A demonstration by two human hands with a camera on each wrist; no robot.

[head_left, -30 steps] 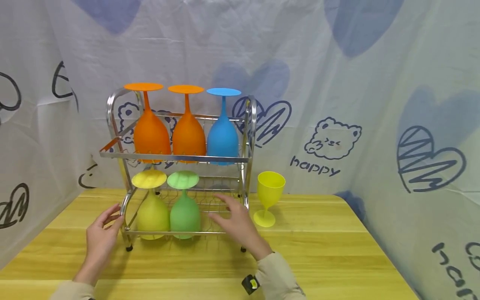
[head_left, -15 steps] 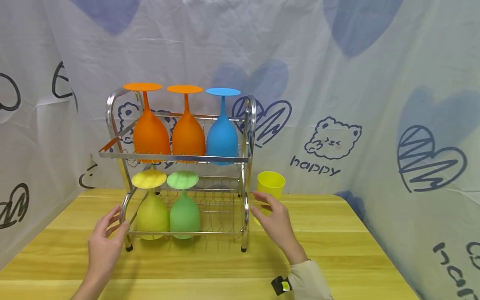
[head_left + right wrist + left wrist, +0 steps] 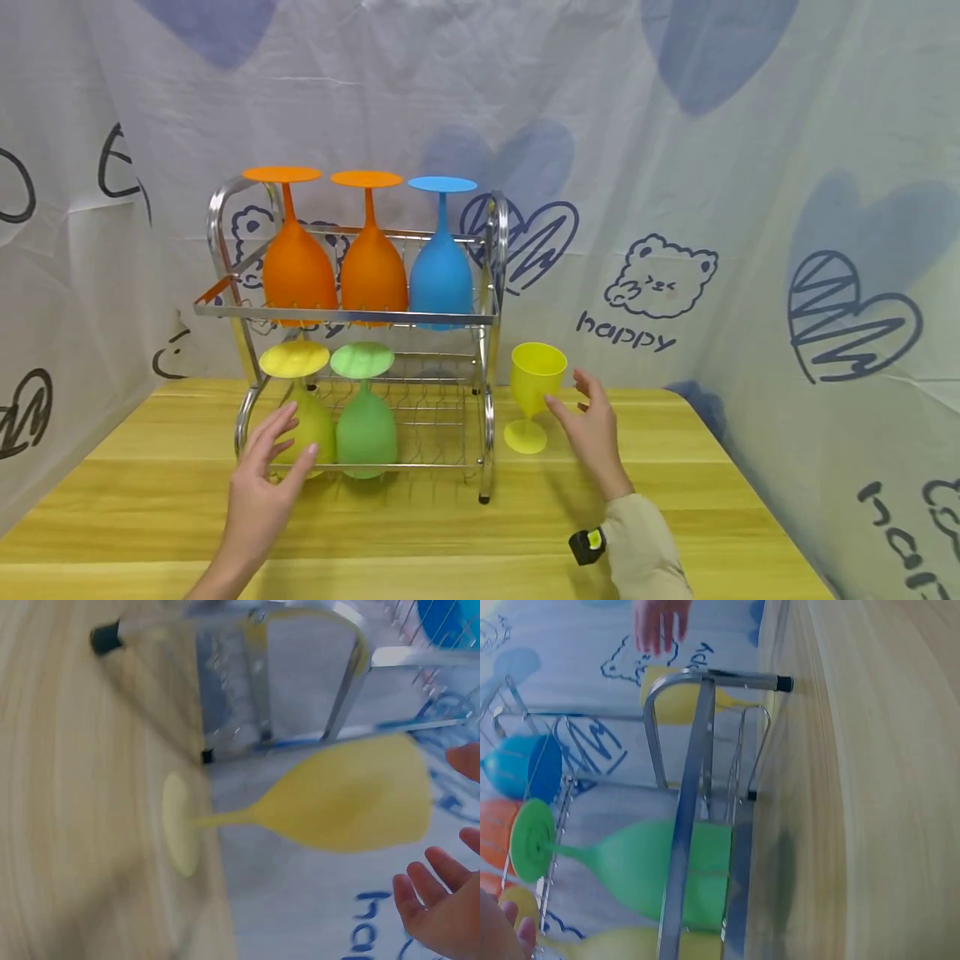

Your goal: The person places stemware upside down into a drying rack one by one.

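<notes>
A bright yellow goblet [image 3: 537, 375] stands upright on the table, right of the two-tier metal rack [image 3: 352, 316]. My right hand [image 3: 596, 429] is just right of its bowl, thumb and fingers spread; in the right wrist view a gap shows between the fingers and the goblet [image 3: 352, 799]. My left hand [image 3: 262, 479] hovers before the rack's lower left corner, fingers apart, holding nothing and partly covering an upside-down yellow goblet [image 3: 315, 421]. Beside that one a green goblet [image 3: 366, 433] stands upside down. On the upper tier are two orange goblets [image 3: 298, 271] and a blue goblet [image 3: 441, 271], all inverted.
The wooden table [image 3: 450, 550] runs in front of the rack and to its right. Behind hangs a pale cloth [image 3: 675, 183] with hearts and bear drawings. The rack's lower right section shows bare wires [image 3: 431, 417].
My right hand has moved from the rack's lower tier rightward past the yellow goblet to its right side. My left hand has left the rack's left post and shifted right.
</notes>
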